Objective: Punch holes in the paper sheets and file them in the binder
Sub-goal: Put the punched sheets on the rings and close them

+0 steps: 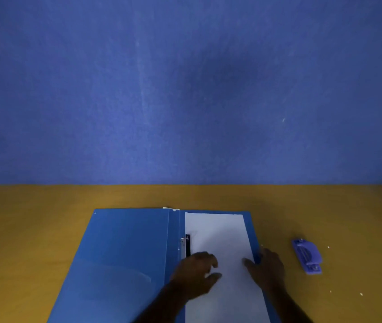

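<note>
Two hands, left (197,271) and right (267,269), rest loosely open on white paper sheets (220,241) in the open blue binder (124,252), lower centre; filing nearly done, purple hole punch (307,256) idle at right.

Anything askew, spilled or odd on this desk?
Small white flecks lie scattered on the table near the hole punch, apparently punched-out paper bits. The paper sheet lies straight in the open binder.

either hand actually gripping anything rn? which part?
Nothing gripped. Left hand rests loosely curled on the paper near the binder clip; right hand lies on the paper's right edge.
</note>
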`<state>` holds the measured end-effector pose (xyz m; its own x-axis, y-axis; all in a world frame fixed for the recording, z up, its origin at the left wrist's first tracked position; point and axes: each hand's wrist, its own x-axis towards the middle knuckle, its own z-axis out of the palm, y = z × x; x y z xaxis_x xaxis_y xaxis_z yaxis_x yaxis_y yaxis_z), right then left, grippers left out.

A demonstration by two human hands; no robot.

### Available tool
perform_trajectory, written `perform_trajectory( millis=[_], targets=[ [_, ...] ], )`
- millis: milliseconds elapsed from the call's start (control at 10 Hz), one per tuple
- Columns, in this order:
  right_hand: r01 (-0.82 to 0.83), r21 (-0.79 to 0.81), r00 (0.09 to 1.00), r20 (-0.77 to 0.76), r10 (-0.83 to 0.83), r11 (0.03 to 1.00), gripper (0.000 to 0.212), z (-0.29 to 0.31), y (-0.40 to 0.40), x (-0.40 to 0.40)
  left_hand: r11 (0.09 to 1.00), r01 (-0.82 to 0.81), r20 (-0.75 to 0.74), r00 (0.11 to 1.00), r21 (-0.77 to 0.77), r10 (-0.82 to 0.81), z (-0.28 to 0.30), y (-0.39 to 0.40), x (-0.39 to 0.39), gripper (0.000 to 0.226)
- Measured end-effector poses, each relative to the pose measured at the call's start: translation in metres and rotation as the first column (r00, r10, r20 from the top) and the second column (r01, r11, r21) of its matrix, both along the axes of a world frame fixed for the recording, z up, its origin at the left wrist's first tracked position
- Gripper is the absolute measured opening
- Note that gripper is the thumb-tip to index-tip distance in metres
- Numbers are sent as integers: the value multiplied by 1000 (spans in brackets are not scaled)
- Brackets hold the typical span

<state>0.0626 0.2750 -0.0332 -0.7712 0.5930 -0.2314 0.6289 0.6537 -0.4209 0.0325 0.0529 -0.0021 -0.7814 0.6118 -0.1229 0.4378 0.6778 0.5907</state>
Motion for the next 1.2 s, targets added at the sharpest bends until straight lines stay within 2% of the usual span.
perform_trajectory(
  millis=[100,200,300,400,500,600,700,800,900,1100,1200],
  targets=[
    [31,-57,999,43,-29,998,62,-2,-1,0,996,-17,82,997,83,10,-15,30,7,32],
    [108,-205,994,37,-102,973,52,1,-6,-4,994,-30,164,986,104,12,-26,52,10,39],
    [163,-290,985,-13,-174,943,40,3,-7,-5,976,-158,288,951,151,109,-29,63,8,38],
    [182,-370,961,-132,-245,911,18,13,-8,2,922,-324,408,887,211,218,-25,71,6,30],
    [42,-369,946,-285,-156,928,26,18,-10,9,876,-442,488,818,195,304,-17,77,4,43],
    [-114,-432,933,-355,-53,894,33,21,-15,14,829,-509,541,776,231,325,-14,81,6,39],
    [-215,-539,925,-379,-6,815,31,29,-25,18,782,-566,582,739,263,339,-15,82,7,32],
    [-151,-655,924,-360,-130,740,38,24,-25,24,761,-584,616,718,282,323,-17,82,9,24],
    [-36,-798,944,-224,-241,602,15,18,-21,28,749,-600,639,700,281,320,-19,82,9,21],
    [22,-830,959,-139,-246,557,27,6,-13,32,667,-703,711,599,247,368,-20,83,11,16],
    [131,-808,987,52,-152,574,27,13,-10,14,654,-711,714,596,257,367,-18,85,13,26]
  ],
)
